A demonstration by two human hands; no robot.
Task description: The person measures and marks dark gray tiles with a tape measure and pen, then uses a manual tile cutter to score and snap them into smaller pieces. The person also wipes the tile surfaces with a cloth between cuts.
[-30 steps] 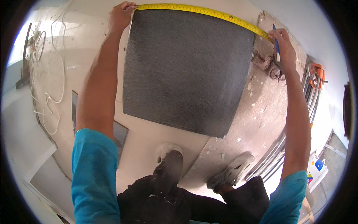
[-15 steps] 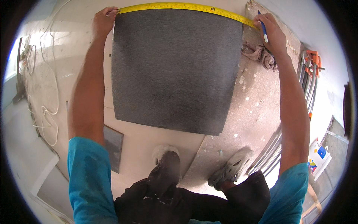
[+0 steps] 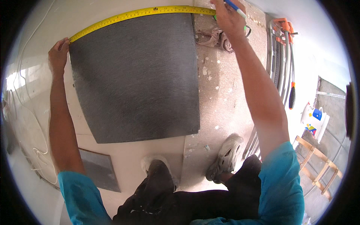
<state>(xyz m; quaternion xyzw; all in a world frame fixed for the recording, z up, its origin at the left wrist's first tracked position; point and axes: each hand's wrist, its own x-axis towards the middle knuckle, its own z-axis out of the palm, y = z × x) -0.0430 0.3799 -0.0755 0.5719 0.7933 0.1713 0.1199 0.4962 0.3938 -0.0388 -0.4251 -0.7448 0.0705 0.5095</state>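
Along the far edge of the dark tile [image 3: 138,78], the yellow tape measure [image 3: 127,15] stretched across! The left hand [image 3: 59,57] pinched its end at one corner; the right hand [image 3: 230,21] gripped it past the other, blue pen [image 3: 235,7] tucked in too.

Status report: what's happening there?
Left hand holding tape measure at corner of dark slab. Right hand at tape's other end, with pen. Tape spans slab's far edge. Crumpled cloth right of slab.

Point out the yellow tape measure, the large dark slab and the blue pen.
Yellow tape measure [image 3: 142,12], head view: blade.
Large dark slab [image 3: 138,78], head view: upper face.
Blue pen [image 3: 234,6], head view: barrel.
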